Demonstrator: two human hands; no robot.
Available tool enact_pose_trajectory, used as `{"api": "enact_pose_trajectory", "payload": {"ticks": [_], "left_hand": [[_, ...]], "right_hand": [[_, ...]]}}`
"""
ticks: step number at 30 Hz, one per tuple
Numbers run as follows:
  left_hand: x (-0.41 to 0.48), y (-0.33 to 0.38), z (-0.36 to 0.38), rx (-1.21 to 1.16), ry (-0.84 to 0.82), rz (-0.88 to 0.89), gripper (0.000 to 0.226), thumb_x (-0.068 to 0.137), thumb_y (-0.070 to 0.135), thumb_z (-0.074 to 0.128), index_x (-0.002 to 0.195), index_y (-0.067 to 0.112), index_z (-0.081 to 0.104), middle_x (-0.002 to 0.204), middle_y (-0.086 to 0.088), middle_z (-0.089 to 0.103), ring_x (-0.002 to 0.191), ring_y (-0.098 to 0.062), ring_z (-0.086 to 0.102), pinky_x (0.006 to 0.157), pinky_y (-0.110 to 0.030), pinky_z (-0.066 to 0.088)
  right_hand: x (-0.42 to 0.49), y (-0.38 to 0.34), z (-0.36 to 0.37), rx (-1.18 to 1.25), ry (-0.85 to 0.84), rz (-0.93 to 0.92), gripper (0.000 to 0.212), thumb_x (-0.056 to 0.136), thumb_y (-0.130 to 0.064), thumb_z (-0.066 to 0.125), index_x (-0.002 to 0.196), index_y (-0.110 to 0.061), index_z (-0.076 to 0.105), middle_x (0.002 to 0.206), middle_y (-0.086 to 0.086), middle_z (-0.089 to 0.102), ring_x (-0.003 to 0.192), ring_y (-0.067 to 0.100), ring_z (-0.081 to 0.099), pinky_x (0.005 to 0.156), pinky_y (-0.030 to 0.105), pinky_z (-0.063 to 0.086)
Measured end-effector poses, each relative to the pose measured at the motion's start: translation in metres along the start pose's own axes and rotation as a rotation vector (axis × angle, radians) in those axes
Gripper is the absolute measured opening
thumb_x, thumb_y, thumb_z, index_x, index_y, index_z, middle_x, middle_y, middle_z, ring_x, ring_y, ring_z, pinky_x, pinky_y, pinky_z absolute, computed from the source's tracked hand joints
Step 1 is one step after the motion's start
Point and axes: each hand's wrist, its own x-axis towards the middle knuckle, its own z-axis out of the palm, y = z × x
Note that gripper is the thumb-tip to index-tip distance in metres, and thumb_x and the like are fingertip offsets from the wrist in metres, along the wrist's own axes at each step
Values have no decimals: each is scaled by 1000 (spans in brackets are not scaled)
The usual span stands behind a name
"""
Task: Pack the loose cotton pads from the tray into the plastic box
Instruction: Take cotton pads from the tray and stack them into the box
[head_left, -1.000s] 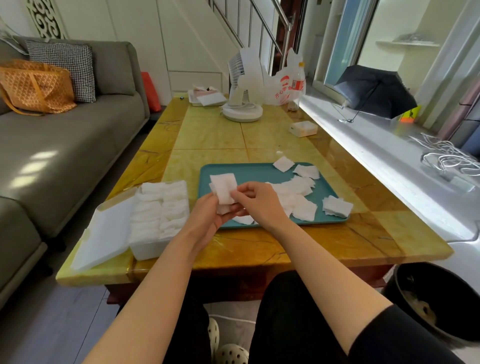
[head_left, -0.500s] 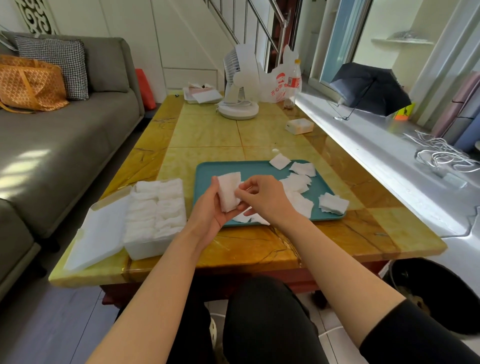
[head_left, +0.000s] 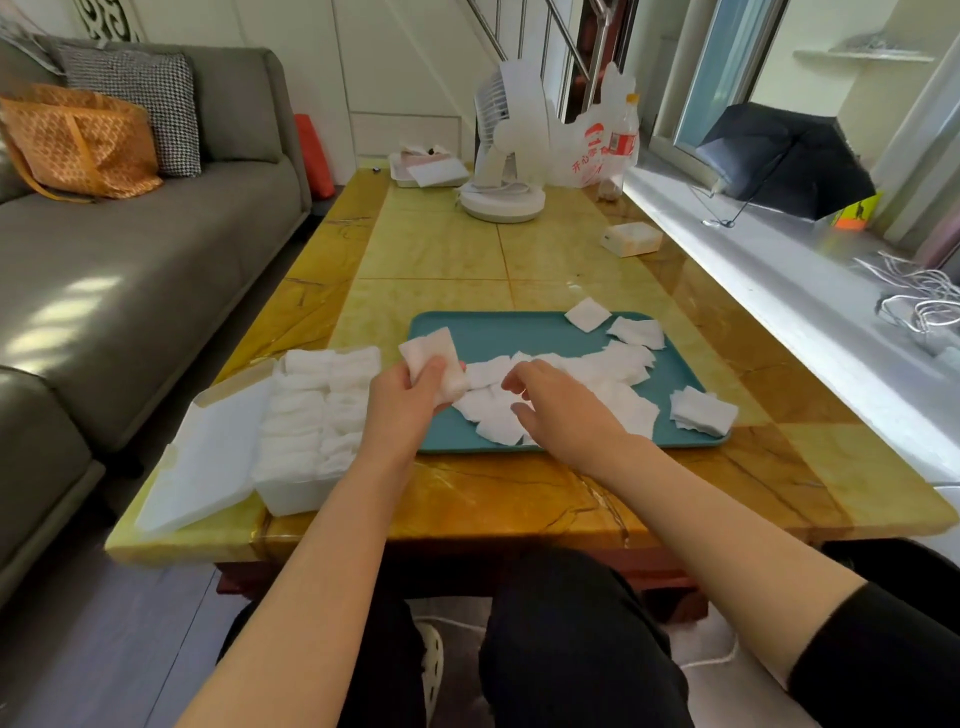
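A teal tray (head_left: 498, 332) lies on the yellow table with several loose white cotton pads (head_left: 618, 374) spread over its middle and right. My left hand (head_left: 410, 400) grips a small stack of pads (head_left: 434, 358) over the tray's left edge. My right hand (head_left: 556, 400) hovers over the pads in the tray with loosely curled fingers and holds nothing that I can see. The white plastic box (head_left: 311, 478) stands left of the tray, filled with rows of pads, its lid (head_left: 208, 457) hinged open to the left.
A white fan (head_left: 506, 150), a plastic bag, a bottle (head_left: 621, 145) and a small white box (head_left: 631, 239) stand at the table's far end. A grey sofa (head_left: 130, 270) runs along the left. One pile of pads (head_left: 701, 410) overhangs the tray's right edge.
My hands have separated: the left has moved left with the stack of pads, and the right has let go of it and dropped over the loose pads in the tray.
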Motion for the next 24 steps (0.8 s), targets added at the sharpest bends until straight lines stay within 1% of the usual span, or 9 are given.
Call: {"api": "enact_pose_trajectory", "payload": {"ticks": [2, 6, 9, 11, 13, 15, 17, 21, 24], "left_hand": [[3, 1, 1, -7, 15, 5, 14, 96, 23, 53, 104, 14, 61, 109, -11, 69, 105, -25, 64, 96, -49, 50], [5, 2, 6, -30, 3, 6, 17, 98, 18, 50, 111, 12, 59, 110, -9, 70, 106, -22, 64, 97, -43, 50], [4, 4, 10, -54, -27, 2, 13, 99, 16, 48, 107, 12, 58, 109, -9, 69, 106, -23, 64, 93, -37, 53], [6, 5, 12, -57, -40, -4, 11, 99, 14, 48, 98, 16, 59, 111, -11, 69, 105, -24, 65, 89, -35, 54], [5, 6, 11, -58, -50, -11, 15, 99, 14, 48, 90, 20, 57, 110, -12, 69, 104, -24, 65, 85, -32, 55], [7, 6, 10, -56, -46, -19, 11, 99, 14, 48, 93, 19, 57, 111, -12, 68, 105, -23, 65, 84, -31, 55], [9, 6, 7, -55, -40, -38, 9, 99, 15, 48, 100, 16, 57, 112, -12, 68, 105, -22, 64, 85, -32, 55], [15, 2, 2, -33, -31, -71, 20, 99, 10, 42, 115, 12, 54, 119, -12, 63, 108, -24, 62, 78, -25, 55], [19, 2, 0, -5, -27, -69, 30, 98, 5, 40, 125, 9, 52, 120, -11, 62, 109, -25, 61, 75, -24, 54]], "right_hand": [[3, 4, 12, -56, -115, -20, 34, 96, -12, 50, 129, -17, 49, 133, 3, 50, 118, 21, 50, 96, 30, 40], [18, 9, 15, -156, -345, 39, 41, 96, -7, 47, 134, -22, 49, 138, 7, 49, 124, 26, 47, 105, 33, 36], [30, 14, 14, -238, -380, 47, 46, 93, -10, 53, 137, -23, 47, 139, 8, 49, 124, 27, 47, 104, 34, 37], [35, 18, 17, -290, -324, 23, 41, 92, -16, 57, 132, -23, 52, 134, 6, 53, 118, 26, 51, 97, 33, 41], [34, 23, 23, -327, -210, -42, 31, 93, -22, 55, 124, -22, 58, 125, 3, 56, 110, 24, 55, 84, 29, 42], [33, 28, 27, -333, -120, -85, 24, 95, -26, 51, 116, -20, 62, 116, 3, 59, 103, 23, 56, 75, 28, 41], [33, 30, 32, -293, -70, -66, 25, 96, -30, 48, 110, -18, 66, 110, 4, 61, 100, 22, 57, 76, 30, 45], [38, 30, 31, 124, 85, 109, 30, 95, -30, 51, 98, -6, 69, 102, 9, 69, 93, 24, 61, 79, 33, 45], [40, 18, 16, 380, 242, 110, 32, 95, -26, 53, 77, -1, 61, 71, 10, 61, 69, 22, 54, 64, 33, 38]]}}
